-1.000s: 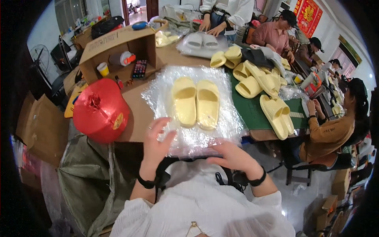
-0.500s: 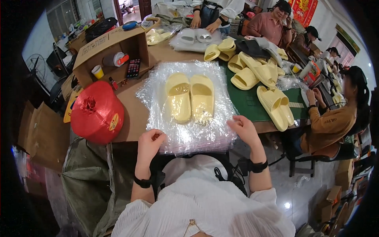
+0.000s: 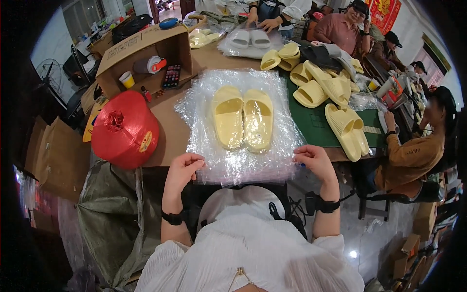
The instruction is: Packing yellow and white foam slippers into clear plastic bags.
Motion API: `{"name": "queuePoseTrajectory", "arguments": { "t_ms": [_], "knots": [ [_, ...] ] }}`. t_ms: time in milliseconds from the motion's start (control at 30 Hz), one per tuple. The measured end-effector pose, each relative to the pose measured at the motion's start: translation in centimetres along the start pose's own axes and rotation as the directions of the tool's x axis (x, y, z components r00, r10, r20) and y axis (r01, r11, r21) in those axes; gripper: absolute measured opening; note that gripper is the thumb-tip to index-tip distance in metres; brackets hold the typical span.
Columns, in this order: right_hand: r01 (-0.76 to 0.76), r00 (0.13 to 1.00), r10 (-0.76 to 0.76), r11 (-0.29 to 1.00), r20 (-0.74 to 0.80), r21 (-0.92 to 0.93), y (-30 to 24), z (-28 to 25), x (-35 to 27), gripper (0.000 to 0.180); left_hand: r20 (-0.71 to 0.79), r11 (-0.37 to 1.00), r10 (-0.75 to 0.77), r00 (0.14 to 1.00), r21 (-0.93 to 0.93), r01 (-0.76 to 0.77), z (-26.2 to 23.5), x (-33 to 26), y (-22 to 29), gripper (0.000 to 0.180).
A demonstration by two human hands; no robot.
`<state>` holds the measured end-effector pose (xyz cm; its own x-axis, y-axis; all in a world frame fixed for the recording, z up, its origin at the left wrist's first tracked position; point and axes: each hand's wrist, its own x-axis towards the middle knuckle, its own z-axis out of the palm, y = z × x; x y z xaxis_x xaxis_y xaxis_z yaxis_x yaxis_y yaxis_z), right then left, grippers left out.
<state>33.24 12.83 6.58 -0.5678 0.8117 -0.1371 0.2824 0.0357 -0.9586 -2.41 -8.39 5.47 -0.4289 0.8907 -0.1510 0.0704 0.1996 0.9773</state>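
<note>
While both hands gripped the near edge of the wrap, the scene stood thus:

Left hand (image 3: 184, 168): fingers curled and pinched on the near left corner of the clear bubble-wrap sheet (image 3: 238, 160).

Right hand (image 3: 314, 160): fingers closed on the near right corner of the same sheet, thumb on top.

Bubble-wrap sheet: it lay spread flat over the brown table (image 3: 170, 134), its near edge hanging just past the table's rim toward the person.

Pale yellow slippers (image 3: 243, 119): the pair rested side by side in the middle of the sheet, touching along their inner sides, toes pointing away from the person.

Left side: a red spool of string (image 3: 125, 130) sat at the table's corner, just beside the sheet; behind it an open cardboard box (image 3: 141, 48) lay on its side with small items within.

Right side: more yellow slippers (image 3: 335, 102) lay scattered over a green mat (image 3: 316, 129), well apart from the hands.

Far end: another person's hands (image 3: 260, 22) rested near a wrapped pair of white slippers (image 3: 250, 39).

Right edge: a seated person in a brown top (image 3: 413, 155) sat by the table.
</note>
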Motion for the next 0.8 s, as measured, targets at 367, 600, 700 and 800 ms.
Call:
{"name": "queuePoseTrajectory", "arguments": {
  "t_ms": [367, 600, 700, 800],
  "knots": [
    [0.311, 0.929, -0.220, 0.900, -0.298, 0.307, -1.8, 0.5, 0.9, 0.009, -0.170, 0.891, 0.328, 0.929, -0.270, -0.365, 2.1, 0.9, 1.2, 0.003],
    [0.372, 0.905, -0.244, 0.850, -0.348, 0.373, 0.8, 1.7, 1.1, 0.007, -0.196, 0.764, 0.638, 0.745, 0.040, -0.644, 1.9, 1.6, -2.3, 0.007],
    [0.215, 0.935, -0.145, 0.958, -0.325, 0.191, 4.5, 2.2, 1.8, 0.011, -0.017, 0.835, 0.468, 0.884, 0.337, -0.436, 2.2, 1.3, -2.6, 0.008],
    [0.148, 0.938, -0.138, 0.989, -0.318, 0.007, 4.8, 2.9, 1.4, 0.019, 0.093, 0.584, 0.651, 0.753, 0.573, -0.575, 1.8, 1.1, -2.1, 0.008]
  ]
}}
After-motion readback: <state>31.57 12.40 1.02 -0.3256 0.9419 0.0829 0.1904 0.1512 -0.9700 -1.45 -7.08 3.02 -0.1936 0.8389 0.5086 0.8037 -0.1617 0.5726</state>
